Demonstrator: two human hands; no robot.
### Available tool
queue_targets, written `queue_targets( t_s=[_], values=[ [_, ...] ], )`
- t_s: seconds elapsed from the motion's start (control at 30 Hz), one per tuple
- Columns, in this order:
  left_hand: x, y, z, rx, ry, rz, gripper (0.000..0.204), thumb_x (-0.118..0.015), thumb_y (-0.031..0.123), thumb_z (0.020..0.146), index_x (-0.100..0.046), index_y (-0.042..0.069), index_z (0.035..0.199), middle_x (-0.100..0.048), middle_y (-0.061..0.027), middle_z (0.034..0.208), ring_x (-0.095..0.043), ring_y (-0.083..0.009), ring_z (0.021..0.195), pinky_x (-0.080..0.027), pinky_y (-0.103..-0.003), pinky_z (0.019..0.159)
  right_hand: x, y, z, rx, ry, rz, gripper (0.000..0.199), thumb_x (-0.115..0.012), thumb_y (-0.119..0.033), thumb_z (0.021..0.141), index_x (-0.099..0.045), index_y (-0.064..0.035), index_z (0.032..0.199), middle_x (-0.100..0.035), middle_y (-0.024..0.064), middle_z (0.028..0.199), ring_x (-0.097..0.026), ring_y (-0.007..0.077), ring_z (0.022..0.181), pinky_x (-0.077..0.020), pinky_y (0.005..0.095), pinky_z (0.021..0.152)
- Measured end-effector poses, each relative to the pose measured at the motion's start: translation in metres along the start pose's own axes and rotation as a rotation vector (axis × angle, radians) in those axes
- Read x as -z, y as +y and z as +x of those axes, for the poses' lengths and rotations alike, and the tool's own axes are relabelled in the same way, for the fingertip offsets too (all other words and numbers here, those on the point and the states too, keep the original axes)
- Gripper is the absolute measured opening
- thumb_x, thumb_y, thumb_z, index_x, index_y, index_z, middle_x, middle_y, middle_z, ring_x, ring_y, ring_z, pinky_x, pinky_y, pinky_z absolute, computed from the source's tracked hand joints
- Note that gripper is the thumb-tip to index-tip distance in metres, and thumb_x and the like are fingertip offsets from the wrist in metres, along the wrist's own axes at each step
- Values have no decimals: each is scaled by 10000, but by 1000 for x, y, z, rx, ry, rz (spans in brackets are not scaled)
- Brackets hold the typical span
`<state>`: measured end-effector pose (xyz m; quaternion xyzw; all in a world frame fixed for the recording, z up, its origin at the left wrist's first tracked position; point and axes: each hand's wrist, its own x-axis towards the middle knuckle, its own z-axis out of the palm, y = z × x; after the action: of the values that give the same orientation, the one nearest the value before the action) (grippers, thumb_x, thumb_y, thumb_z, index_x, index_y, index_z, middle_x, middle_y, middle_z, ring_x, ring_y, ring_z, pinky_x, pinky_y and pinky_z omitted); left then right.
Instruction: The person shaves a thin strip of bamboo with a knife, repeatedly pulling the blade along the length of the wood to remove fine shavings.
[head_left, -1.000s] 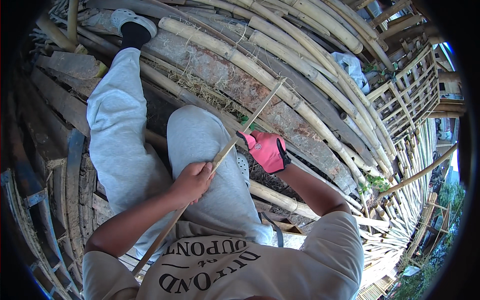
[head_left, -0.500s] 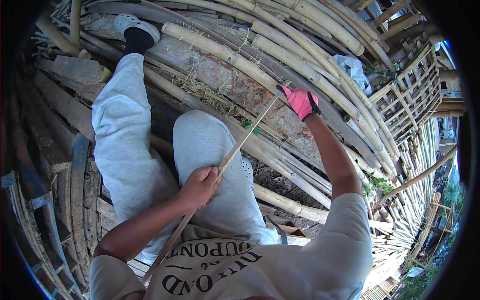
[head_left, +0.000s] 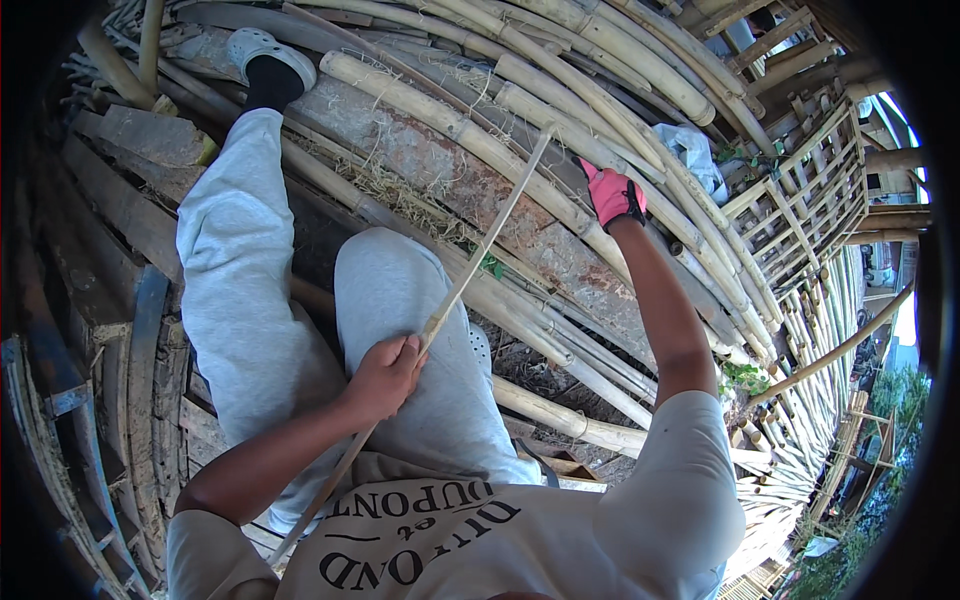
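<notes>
My bare left hand (head_left: pixel 387 380) is closed around a long, thin bamboo strip (head_left: pixel 490 235), with the thumb lying along it, over my bent knee. The strip slants from beside my body, under my left forearm, up to a free tip at the upper middle. My right hand (head_left: pixel 612 195), in a pink glove with a dark cuff, is held out to the right of that tip, apart from the strip. Its fingers look curled together with one pointing up; what they hold, if anything, I cannot make out.
Long bamboo poles (head_left: pixel 600 155) lie across the ground ahead, with dry shavings (head_left: pixel 430 200) among them. A bamboo lattice (head_left: pixel 800 205) and a pale plastic bag (head_left: pixel 690 155) are at the right. Wooden planks (head_left: pixel 125 205) lie at the left. My left leg stretches forward.
My right hand has come away from the strip's far end and moved slightly right. The strip's tip has swung up and left; my left hand still grips it.
</notes>
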<state>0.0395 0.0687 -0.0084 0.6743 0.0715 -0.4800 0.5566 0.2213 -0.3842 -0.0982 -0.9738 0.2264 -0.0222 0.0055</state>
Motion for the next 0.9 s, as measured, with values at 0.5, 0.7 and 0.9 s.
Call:
queue_targets(
  t_s=[0.5,0.7,0.9],
  values=[
    [-8,24,13,69,23,119,428,-366,393,1124,-556,58,937,-483,12,607,-398,-88,370,-367,-274,340,33,-68,-103,313,-756,638,407,-465,-497,1061,-646,-133,1030,-620,79,709,-620,226,616,-487,400,530],
    [-5,19,17,59,17,96,435,-364,385,1127,-563,50,934,-494,-7,593,-409,-107,342,-371,-282,330,37,-64,-129,-89,-1203,918,397,-486,-405,1032,-545,-109,774,-535,-12,607,-499,105,435,-364,300,347],
    [-6,19,22,50,10,49,435,-367,387,1128,-565,50,938,-482,0,588,-405,-102,341,-366,-277,326,35,-69,-149,66,-1036,775,282,-543,-288,1004,-670,-50,923,-622,48,655,-604,161,498,-467,336,400]
  ],
)
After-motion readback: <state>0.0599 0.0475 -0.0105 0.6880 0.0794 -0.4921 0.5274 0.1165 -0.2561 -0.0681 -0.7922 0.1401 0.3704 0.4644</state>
